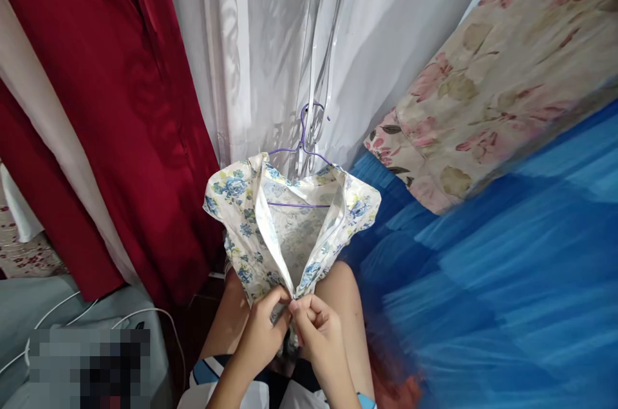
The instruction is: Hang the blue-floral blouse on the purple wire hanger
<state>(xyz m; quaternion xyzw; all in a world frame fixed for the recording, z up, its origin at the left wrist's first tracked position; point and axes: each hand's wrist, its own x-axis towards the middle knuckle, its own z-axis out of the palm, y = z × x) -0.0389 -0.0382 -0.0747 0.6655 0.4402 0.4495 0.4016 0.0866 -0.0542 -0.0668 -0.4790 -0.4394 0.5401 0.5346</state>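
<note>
At the far left a red curtain hangs in front of you, with white cables trailing over a grey surface beneath it. Next to the red cloth comes a sheer white curtain, filling the top middle.

Your left hand pinches the left front edge of a small floral garment, fingers closed narrow on the fabric low at the opening. The garment, white with blue flowers, hangs on a purple wire hanger in front of the white curtain, its hook caught up among thin white strips. The front is open in a V, and the 2 edges meet just where your hands are, above your bare knees.

Your right hand touches the left one, thumb and fingers shut tight on the opposite edge of the same garment.

To the right lies a blue sheet, with a floral pillow in pink and beige resting on it near the top right.
</note>
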